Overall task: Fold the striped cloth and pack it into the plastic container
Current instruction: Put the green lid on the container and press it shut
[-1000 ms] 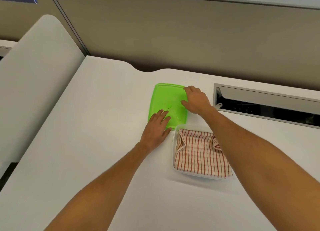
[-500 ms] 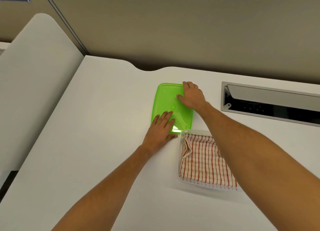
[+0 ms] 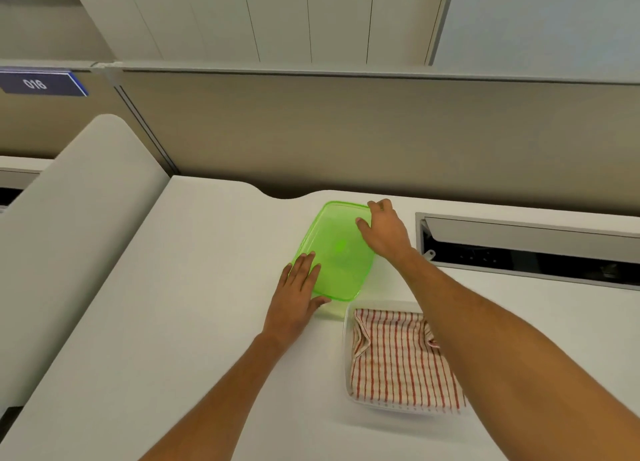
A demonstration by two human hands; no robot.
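Pinching one green lid [image 3: 337,252] at its far corner with my right hand [image 3: 384,232]; left hand [image 3: 298,294] lies flat on its near edge. One striped cloth [image 3: 398,356] sits folded in one plastic container [image 3: 347,325], nearer me than both grips, on the table [image 3: 173,287].

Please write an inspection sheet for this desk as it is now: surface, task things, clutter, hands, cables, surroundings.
Surface: white desk.
Job's things: striped cloth folded inside clear plastic container; green lid beside it, not on it.
Clutter: nothing seen.
Hands: left hand flat against lid's near left edge; right hand grips lid's far right corner.
Cables: nothing seen; open cable tray.
Surroundings: beige partition, blue sign.
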